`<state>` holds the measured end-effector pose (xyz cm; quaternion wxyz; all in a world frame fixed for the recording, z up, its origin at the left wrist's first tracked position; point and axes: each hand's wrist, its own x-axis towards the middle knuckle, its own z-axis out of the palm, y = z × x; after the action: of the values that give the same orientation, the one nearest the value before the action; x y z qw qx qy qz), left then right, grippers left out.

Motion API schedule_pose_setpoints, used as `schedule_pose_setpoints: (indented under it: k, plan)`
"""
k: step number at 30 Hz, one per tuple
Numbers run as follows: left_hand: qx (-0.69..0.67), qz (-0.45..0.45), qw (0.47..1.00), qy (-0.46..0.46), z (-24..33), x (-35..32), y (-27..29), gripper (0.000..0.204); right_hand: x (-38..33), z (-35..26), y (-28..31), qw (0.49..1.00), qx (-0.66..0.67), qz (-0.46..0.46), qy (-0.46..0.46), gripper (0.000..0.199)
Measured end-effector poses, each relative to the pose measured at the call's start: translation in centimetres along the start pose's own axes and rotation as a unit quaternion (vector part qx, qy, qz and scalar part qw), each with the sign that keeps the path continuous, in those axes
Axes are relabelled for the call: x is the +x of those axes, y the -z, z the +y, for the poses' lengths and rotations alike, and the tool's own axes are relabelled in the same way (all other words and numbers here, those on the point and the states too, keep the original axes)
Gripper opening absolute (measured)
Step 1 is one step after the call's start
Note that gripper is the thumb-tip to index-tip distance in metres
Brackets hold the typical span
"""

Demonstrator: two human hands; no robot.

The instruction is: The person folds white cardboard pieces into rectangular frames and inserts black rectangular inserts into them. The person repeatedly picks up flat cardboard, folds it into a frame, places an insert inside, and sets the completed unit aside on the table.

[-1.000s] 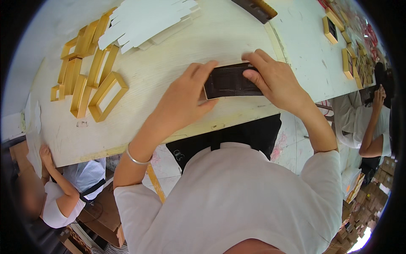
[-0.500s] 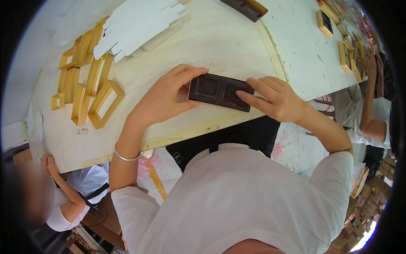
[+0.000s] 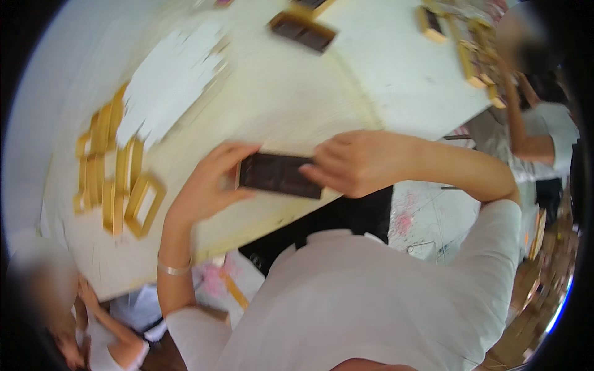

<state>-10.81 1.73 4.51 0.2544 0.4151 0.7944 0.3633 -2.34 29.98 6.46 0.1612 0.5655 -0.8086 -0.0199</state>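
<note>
A shallow rectangular box with gold edges and a dark brown moulded tray inside lies between my hands, above the near part of the table. My left hand is closed round its left end, with the thumb at the near edge and the fingers at the far edge. At the other end, my right hand is curled over the right end of the box, its fingertips against the tray. Motion blurs that hand and hides part of its grip.
Several empty gold frames stand at the left of the white table. Beside them lies a stack of white sheets. Farther off are filled boxes and more gold boxes. Co-workers sit at left and right.
The view has shifted, and the box appears lower and further left. My right hand's fingers have gone from stretched over the tray to curled at its right end.
</note>
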Motion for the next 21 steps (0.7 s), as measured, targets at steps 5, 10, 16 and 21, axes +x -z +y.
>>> schedule_pose_setpoints:
  k: [5, 10, 16, 21]
  plan:
    - [-0.014, 0.018, 1.000, 0.012, 0.6, 0.0, -0.3, 0.071, -0.6, -0.2, -1.4, 0.997, -0.071, 0.009, 0.039, 0.036]
    - [0.052, 0.026, 0.998, 0.003, 0.9, -0.2, -0.5, 0.070, 0.9, -2.0, 0.6, 0.988, 0.038, -0.132, -0.067, 0.047]
    - [0.330, 0.095, 0.934, -0.096, 1.9, -1.7, -5.2, 0.067, -0.5, -5.4, -5.4, 0.967, 0.156, 0.048, -0.194, 0.067]
    - [0.270, 0.079, 0.957, -0.067, 1.2, -0.8, -7.0, 0.067, -0.8, -4.1, -5.5, 0.910, 0.270, 0.149, -0.278, 0.046]
